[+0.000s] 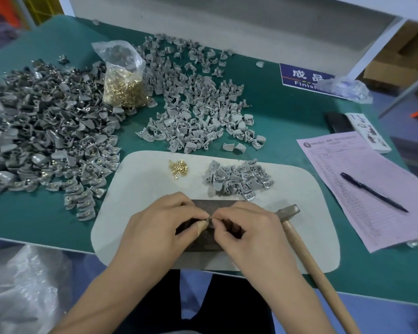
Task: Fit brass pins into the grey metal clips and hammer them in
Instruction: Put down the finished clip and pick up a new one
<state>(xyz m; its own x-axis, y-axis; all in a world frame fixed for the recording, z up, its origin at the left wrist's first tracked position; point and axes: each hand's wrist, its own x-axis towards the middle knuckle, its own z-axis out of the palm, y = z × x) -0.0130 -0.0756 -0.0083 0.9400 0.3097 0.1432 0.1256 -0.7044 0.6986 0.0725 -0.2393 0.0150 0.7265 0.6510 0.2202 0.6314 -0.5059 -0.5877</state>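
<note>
Head view, near to far. Left hand [162, 227] and right hand [249, 227]: fingertips pinched together on one small piece over a dark metal block [203, 237] at 6 o'clock; clip or pin, cannot tell. Hammer [299, 239] lies at 4 o'clock, wooden handle toward the body. Loose brass pins [177, 168] at 12 o'clock on the pale mat [135, 189]: tiny, light, likely slippery; best pinched by the shank. Small heap of grey clips [239, 180] at 1 o'clock: stiff, light; grip by the curved body. Clear plastic bag [123, 75] at 11 o'clock, far: holds bulk brass pins, with grey clips above them
</note>
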